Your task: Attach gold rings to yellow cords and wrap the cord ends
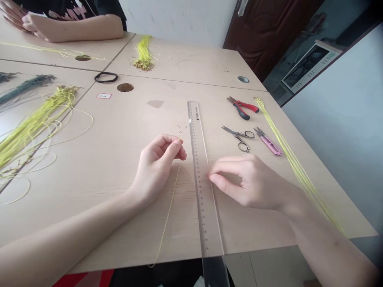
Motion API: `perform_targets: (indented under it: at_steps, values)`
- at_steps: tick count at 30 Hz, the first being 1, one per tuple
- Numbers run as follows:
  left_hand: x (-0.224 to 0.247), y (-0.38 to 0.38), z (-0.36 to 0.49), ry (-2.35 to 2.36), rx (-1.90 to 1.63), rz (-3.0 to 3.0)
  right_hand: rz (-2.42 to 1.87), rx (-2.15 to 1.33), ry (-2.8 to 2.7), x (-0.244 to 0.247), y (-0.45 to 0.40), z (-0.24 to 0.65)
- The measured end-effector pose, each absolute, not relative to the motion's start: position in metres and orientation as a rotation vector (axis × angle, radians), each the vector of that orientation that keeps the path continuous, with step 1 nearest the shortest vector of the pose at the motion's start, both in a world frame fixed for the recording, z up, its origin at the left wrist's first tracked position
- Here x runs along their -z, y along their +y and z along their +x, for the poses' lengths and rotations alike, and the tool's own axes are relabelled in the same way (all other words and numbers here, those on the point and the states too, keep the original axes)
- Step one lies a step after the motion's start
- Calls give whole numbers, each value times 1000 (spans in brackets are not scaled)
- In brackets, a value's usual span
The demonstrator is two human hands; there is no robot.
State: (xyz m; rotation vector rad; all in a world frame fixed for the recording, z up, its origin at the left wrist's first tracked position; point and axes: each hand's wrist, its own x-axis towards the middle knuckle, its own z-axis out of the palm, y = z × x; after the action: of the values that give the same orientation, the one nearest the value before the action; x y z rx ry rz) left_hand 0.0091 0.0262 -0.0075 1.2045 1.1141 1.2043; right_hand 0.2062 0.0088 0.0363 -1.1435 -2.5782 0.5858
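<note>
The table (98,171) is leaving room between the yellow bundle (36,123) and left hand (160,161). A ruler (207,199) is overhanging the near edge. The right hand (247,181) is curling beside it; its grip, I cannot tell. The left hand is pinching a yellow cord (172,197) reaching that edge, gold hook (180,134) poking up.

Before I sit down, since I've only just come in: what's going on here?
The left hand pinches a small hook, and a yellow thread trails below it. The right hand is by the edge of the ruler; whether it grips anything is unclear. Pliers, scissors and pink snips lie beyond the right hand.
</note>
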Motion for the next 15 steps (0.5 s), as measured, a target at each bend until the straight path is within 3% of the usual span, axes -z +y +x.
perform_targets:
  at_steps: [5,11,15]
  values:
    - [8,28,10,1109,-1180,1220,-1186,-581,-2672,-34,8,199]
    - [6,27,7,1070,-1168,1199,-1705,-449,-2414,-42,-38,200]
    - [6,28,7,1048,-1165,1172,-2204,-972,-2153,-24,-97,212]
